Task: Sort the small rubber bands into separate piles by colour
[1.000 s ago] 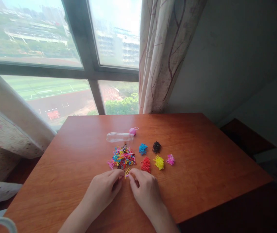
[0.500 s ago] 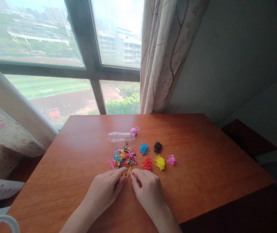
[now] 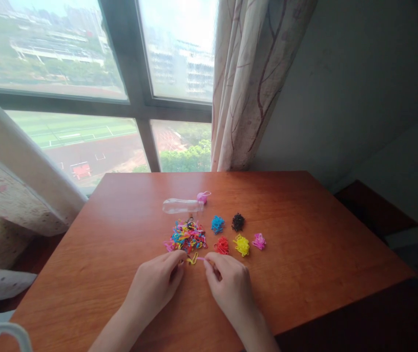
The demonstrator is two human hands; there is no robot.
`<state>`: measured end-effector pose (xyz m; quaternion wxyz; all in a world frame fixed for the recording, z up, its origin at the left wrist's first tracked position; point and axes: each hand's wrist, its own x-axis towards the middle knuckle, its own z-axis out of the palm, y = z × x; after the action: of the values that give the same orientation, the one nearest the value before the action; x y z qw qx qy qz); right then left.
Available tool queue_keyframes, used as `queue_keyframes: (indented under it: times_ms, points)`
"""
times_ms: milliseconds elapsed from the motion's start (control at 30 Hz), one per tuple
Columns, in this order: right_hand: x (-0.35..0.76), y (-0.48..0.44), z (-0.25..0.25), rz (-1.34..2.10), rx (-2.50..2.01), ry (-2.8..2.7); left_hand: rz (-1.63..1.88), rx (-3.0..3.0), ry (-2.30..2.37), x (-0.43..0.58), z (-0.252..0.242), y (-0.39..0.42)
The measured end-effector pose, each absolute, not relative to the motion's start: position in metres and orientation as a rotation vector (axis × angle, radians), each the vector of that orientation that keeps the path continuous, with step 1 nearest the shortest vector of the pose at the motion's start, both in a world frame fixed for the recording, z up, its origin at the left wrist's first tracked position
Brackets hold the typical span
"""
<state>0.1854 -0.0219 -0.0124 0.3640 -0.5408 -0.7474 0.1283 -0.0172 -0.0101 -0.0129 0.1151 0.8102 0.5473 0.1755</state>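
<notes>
A mixed heap of coloured rubber bands [image 3: 186, 236] lies mid-table. To its right sit sorted little piles: blue [image 3: 217, 224], black [image 3: 237, 222], red [image 3: 222, 246], yellow [image 3: 241, 245] and pink [image 3: 258, 241]. My left hand [image 3: 156, 283] rests on the table just below the heap, fingers pinched at a yellow band [image 3: 193, 258]. My right hand [image 3: 229, 286] is beside it, fingertips pinched on a thin pink band [image 3: 200, 258] that touches the yellow one. A clear bottle with a pink cap [image 3: 183, 205] lies on its side behind the heap.
The wooden table [image 3: 304, 254] stands against a window [image 3: 84, 88], with a patterned curtain [image 3: 253, 83] at the back. A cushion or fabric [image 3: 7, 205] lies off the left edge. A dark side surface [image 3: 373, 205] sits lower on the right.
My hands have drawn slightly apart; the right moved a little right, and a pink band now shows between them beside the yellow one.
</notes>
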Motion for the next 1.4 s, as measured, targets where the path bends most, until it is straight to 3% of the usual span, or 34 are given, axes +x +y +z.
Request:
queue_keyframes:
  times_ms: [500, 900, 1200, 1400]
  points:
    - [0.319, -0.013, -0.031, -0.021, -1.817, -1.576, 0.534, 2.373, 1.622, -0.017, -0.013, -0.008]
    - [0.310, -0.016, -0.036, -0.036, -1.769, -1.528, 0.560, 2.399, 1.603, -0.017, -0.011, -0.008]
    - [0.247, -0.038, -0.036, 0.191, -1.503, -1.772, 0.525, 2.487, 1.439, 0.007, 0.009, -0.001]
    - [0.242, -0.043, -0.034, 0.201, -1.458, -1.865, 0.283, 2.587, 1.272, 0.055, 0.036, 0.025]
